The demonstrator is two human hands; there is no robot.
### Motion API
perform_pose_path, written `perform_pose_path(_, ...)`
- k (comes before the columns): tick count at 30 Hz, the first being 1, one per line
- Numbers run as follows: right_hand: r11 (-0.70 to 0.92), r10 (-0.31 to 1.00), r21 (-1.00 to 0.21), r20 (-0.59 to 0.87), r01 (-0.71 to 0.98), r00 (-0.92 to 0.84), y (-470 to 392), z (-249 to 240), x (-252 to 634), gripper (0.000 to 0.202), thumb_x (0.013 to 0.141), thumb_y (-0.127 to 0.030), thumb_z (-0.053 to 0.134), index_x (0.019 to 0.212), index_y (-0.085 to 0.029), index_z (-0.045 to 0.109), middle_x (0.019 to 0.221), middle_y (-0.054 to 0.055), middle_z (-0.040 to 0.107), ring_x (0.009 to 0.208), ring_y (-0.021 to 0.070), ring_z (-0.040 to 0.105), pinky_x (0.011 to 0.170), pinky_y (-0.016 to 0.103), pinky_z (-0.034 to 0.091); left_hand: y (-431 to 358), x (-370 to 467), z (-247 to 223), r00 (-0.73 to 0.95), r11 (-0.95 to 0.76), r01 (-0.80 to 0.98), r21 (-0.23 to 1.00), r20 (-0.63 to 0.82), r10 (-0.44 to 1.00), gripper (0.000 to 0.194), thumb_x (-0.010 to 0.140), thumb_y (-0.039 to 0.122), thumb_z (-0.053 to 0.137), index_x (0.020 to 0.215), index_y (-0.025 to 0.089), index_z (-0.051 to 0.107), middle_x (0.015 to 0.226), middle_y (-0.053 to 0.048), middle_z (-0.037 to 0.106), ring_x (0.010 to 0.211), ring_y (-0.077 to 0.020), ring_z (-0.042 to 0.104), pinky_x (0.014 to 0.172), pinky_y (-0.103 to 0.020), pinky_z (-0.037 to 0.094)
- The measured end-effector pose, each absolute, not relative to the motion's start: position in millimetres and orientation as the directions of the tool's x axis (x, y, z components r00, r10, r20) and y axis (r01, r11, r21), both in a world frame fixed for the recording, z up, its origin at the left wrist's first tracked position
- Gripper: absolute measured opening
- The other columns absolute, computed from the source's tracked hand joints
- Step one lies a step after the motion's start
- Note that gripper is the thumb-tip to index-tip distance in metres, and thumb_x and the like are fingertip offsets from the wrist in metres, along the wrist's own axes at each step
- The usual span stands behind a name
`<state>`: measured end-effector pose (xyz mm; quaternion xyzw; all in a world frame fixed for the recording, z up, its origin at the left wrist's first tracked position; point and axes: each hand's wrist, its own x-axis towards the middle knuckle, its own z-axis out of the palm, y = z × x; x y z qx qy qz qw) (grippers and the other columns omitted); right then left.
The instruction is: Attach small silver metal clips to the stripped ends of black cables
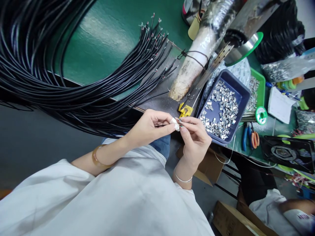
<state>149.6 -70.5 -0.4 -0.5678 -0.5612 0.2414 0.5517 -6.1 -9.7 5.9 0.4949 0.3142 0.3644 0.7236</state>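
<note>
- Black cables (98, 85) sweep in a thick bundle across the green worktop (110, 29), their stripped ends fanned out near a dark board (157, 95), with small coloured wire tips showing.
- My left hand (150, 127) is drawn into a narrow pinch at a bit of soft white material (175, 124); I cannot tell whether that is wrapped round a fingertip or held.
- My right hand (195, 139) is just beside it, fingertips closed on a small, thin piece (180, 122). It sits between my two hands, in front of the board's near edge; my fingers hide too much of it to name it.
- As I judge it, the step in hand is close fingertip handling of that piece. The next move calls for a light, steady grip from both sides, as something so small could slip or twist.
- A yellow tool (186, 111) lies just beyond my fingertips, near the charred lower end of a plastic-wrapped tube (192, 68).
- To the right of my right hand, a blue bin (242, 88) holds many loose little metal pieces (223, 105); a green tray (262, 82) beyond it holds more.
- Further right are a wire spool (261, 115), blue-handled and orange-handled tools (255, 140) and a black fan (286, 152).
- Another person (265, 203), in a white top, is at the lower right, well apart from my hands.
</note>
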Motion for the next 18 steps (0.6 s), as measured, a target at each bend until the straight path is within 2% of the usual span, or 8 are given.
perform_pose_path(4,0.224,0.909,-0.897,0.334,0.382,0.251,-71.9,-1.2,148.9,0.009,0.086,-0.021,0.071,0.090,-0.028,0.076,0.098,0.000,0.074,0.093,0.0148,0.072,0.080,0.033,0.063,-8.2,-6.0,6.7,0.570,0.275,-0.204,0.940,-0.115,0.813,0.017,0.073,0.023,0.078,0.064,0.013,0.068,0.057,0.003,0.055,0.053,-0.0061,0.043,0.048,-0.019,0.036)
perform_pose_path(7,0.234,0.917,-0.923,0.314,0.306,0.245,-70.6,-3.9,147.8,0.004,0.087,-0.024,0.069,0.085,-0.024,0.072,0.097,0.001,0.072,0.090,0.0153,0.073,0.080,0.034,0.065,-8.4,-6.0,6.4,0.579,0.271,-0.197,0.942,-0.111,0.808,0.012,0.071,0.019,0.076,0.064,0.013,0.068,0.056,0.002,0.056,0.052,-0.0065,0.044,0.049,-0.020,0.037)
perform_pose_path(11,0.235,0.860,-0.943,0.314,0.233,0.402,-66.6,-5.3,146.4,0.008,0.092,-0.024,0.062,0.085,-0.022,0.066,0.098,0.001,0.070,0.089,0.0153,0.075,0.075,0.031,0.065,-8.0,-6.5,7.8,0.503,0.236,-0.191,0.953,-0.111,0.857,0.008,0.070,0.017,0.073,0.065,0.013,0.069,0.059,0.001,0.060,0.053,-0.0071,0.047,0.050,-0.020,0.040)
perform_pose_path(14,0.301,0.738,-0.879,0.461,0.370,0.494,-67.1,-1.8,142.7,0.009,0.095,-0.022,0.058,0.093,-0.024,0.066,0.097,0.001,0.072,0.089,0.0156,0.075,0.074,0.033,0.066,-7.0,-6.4,8.1,0.466,0.233,-0.190,0.954,-0.121,0.876,0.006,0.072,0.017,0.072,0.068,0.013,0.069,0.052,0.005,0.051,0.048,-0.0050,0.039,0.046,-0.018,0.034)
perform_pose_path(16,0.374,0.696,-0.791,0.584,0.484,0.417,-69.5,0.4,139.3,0.014,0.096,-0.020,0.055,0.100,-0.026,0.067,0.098,0.002,0.074,0.091,0.0171,0.075,0.075,0.036,0.066,-6.2,-6.1,7.0,0.467,0.229,-0.196,0.953,-0.114,0.877,0.007,0.073,0.016,0.071,0.068,0.013,0.067,0.049,0.007,0.043,0.046,-0.0038,0.034,0.044,-0.017,0.028)
perform_pose_path(18,0.430,0.676,-0.674,0.681,0.601,0.281,-71.8,0.2,136.6,0.018,0.095,-0.017,0.058,0.106,-0.027,0.067,0.099,0.002,0.076,0.092,0.0180,0.075,0.074,0.036,0.065,-5.4,-5.7,5.6,0.466,0.221,-0.206,0.953,-0.103,0.879,0.008,0.073,0.016,0.071,0.068,0.013,0.066,0.049,0.007,0.042,0.046,-0.0037,0.033,0.044,-0.017,0.028)
